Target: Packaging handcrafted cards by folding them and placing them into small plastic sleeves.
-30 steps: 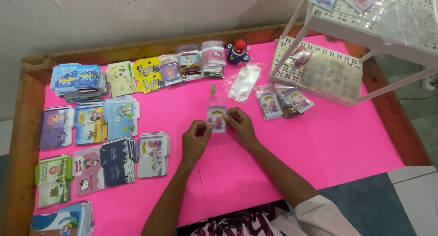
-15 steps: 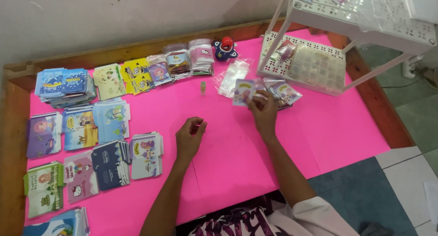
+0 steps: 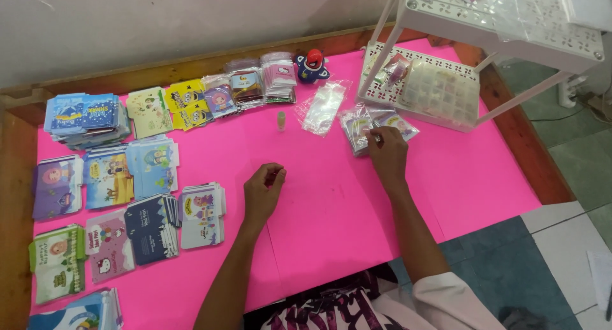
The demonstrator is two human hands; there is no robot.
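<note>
Now right hand (image 3: 387,153) rests on packet pile (image 3: 363,123).

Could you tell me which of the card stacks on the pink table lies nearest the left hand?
The stack with the pale purple-and-white cover, rightmost in the lower rows. It sits just left of the left hand; the dark blue stack beside it lies farther off.

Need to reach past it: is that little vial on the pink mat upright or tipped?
Upright. The vial stands on its base on the pink mat, its cap on top, apart from both hands.
</note>
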